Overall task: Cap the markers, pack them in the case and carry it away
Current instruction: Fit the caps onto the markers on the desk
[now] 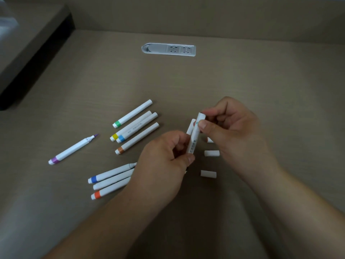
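Observation:
My left hand [164, 156] grips the lower barrel of a white marker [194, 141] held upright over the desk. My right hand [233, 128] pinches a white cap [200, 118] at the marker's top end. Several capped markers [136, 126] with green, yellow, blue and brown bands lie side by side at centre left. An uncapped purple marker [72, 148] lies alone further left. Three more markers [110, 180] lie near my left wrist. Loose white caps [211, 153] [208, 173] lie under my right hand. No case is in view.
A wood-grain desk [261, 81] fills the view. A silver socket strip [169, 49] is set into it at the back. A dark raised shelf [28, 58] stands at the far left.

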Motion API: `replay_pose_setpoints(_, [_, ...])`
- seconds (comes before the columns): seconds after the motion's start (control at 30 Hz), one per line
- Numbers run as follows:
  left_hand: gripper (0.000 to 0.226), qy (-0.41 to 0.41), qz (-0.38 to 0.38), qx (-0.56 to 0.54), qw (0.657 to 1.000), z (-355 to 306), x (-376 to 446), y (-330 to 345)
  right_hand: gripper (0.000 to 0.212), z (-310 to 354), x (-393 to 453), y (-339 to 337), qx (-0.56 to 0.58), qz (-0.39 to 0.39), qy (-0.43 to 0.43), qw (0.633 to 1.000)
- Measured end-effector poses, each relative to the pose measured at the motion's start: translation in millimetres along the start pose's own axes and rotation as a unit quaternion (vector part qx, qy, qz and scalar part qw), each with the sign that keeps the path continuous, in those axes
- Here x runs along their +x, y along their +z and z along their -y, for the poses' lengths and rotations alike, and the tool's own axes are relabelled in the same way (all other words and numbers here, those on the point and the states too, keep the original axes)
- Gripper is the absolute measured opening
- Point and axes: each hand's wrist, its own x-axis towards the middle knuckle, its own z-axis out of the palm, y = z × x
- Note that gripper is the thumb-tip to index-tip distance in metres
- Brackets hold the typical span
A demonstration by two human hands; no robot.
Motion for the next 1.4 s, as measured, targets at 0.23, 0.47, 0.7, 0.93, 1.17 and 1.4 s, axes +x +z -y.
replay_pose_setpoints(0.23, [0.019,0.011,-0.015,0.121,0.992,1.7,5.1,-30.9,0.025,2.8,6.5,0.1,-0.017,0.001,0.0,1.0])
replay_pose_setpoints(0.47, [0.02,0.01,-0.047,0.419,0.907,18.2,35.7,-60.7,0.023,-2.0,-3.9,-2.8,-0.028,-0.04,0.014,0.999])
replay_pose_setpoints(0.7, [0.019,0.033,-0.069,0.424,0.903,32.5,35.5,-56.7,0.021,-2.1,-14.0,6.6,-0.041,-0.032,0.033,0.998])
replay_pose_setpoints(0.93, [0.017,-0.002,-0.131,0.38,0.916,46.0,16.0,-102.1,0.015,1.6,-13.3,15.2,-0.064,-0.044,0.035,0.996])
replay_pose_setpoints(1.17, [0.023,-0.086,-0.148,0.432,0.886,84.2,0.9,-154.8,0.015,-7.9,-14.1,33.0,-0.112,-0.037,0.039,0.992])
replay_pose_setpoints(1.4, [0.008,-0.104,-0.159,0.371,0.909,97.7,-1.3,-149.4,0.014,-13.0,-18.7,43.1,-0.114,-0.039,0.05,0.991])
